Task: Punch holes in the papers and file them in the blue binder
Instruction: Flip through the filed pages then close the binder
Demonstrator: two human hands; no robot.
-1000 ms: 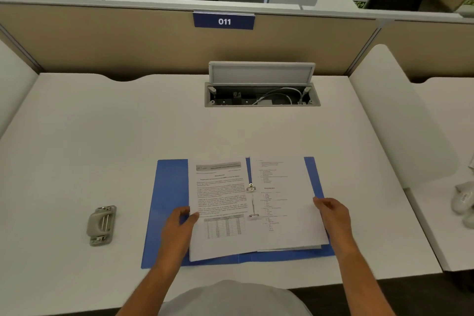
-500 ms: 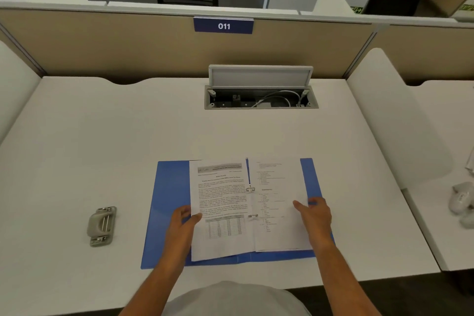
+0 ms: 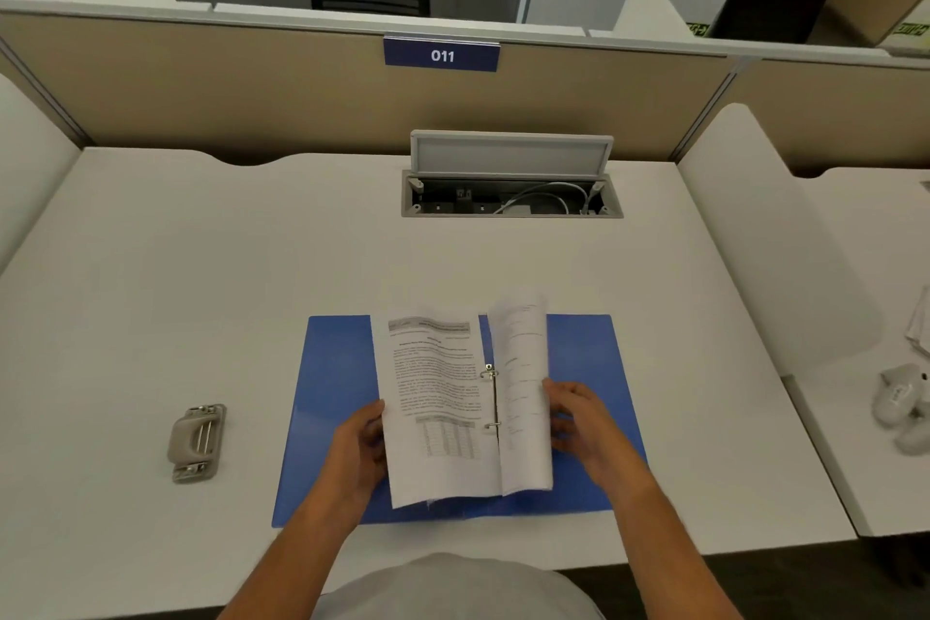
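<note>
The blue binder (image 3: 332,398) lies open flat on the white desk (image 3: 201,277). Printed papers sit on its metal rings (image 3: 492,399). The left stack (image 3: 433,398) lies flat, and my left hand (image 3: 360,448) holds its left edge. The right stack of papers (image 3: 523,393) stands lifted and curved up toward the spine. My right hand (image 3: 578,418) holds that stack's outer edge from the right, fingers behind the sheets. The beige hole punch (image 3: 197,442) rests on the desk left of the binder, apart from both hands.
An open cable box (image 3: 511,196) with a raised lid sits at the desk's back centre. A beige partition with a blue "011" sign (image 3: 442,55) closes the back. A white side divider (image 3: 765,237) stands on the right, with white objects (image 3: 901,398) on the neighbouring desk.
My right hand has swung the right stack of papers up from flat toward the spine, baring the binder's right cover. My left hand has stayed on the left stack.
</note>
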